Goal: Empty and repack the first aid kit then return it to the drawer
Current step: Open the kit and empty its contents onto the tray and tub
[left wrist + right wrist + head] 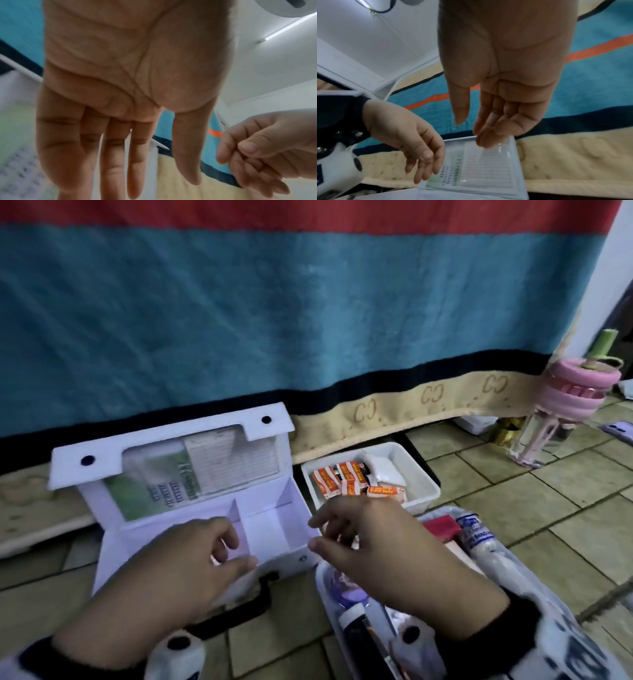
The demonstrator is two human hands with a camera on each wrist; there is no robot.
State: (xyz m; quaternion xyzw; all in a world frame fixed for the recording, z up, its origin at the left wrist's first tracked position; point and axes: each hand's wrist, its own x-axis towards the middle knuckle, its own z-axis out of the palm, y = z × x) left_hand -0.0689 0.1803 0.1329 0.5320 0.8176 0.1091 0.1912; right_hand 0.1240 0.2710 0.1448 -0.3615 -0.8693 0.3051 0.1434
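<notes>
Left hand (181, 563): palm down over the near rim of the first aid kit (274, 529), fingers relaxed and loosely bent, holding nothing. Right hand (387, 546): at 3 o'clock of the left, just apart from it, fingers loosely spread, nothing held; it hovers over a clear tray (534, 590).

Kit: white box on the tiled floor (548, 501), lid (164, 460) propped open at 12 o'clock of the hands. Both inner compartments bare. The lid's clear pocket holds a green leaflet (154, 487) and a ruled white sheet (233, 460); print too blurred to read. Black handle (253, 604) at 6 o'clock.

Clear tray, 4 o'clock of the kit: bandage roll (479, 535) with blue print, partly legible "BANDA"; red box (442, 525); dark bottle (359, 642).

White tub (421, 474), 2 o'clock of the kit: orange-and-white packets (346, 481), lettering unreadable.

Pink bottle (561, 412) at far 2 o'clock. Behind, a blanket (308, 309), "CC" marks on its beige border.
</notes>
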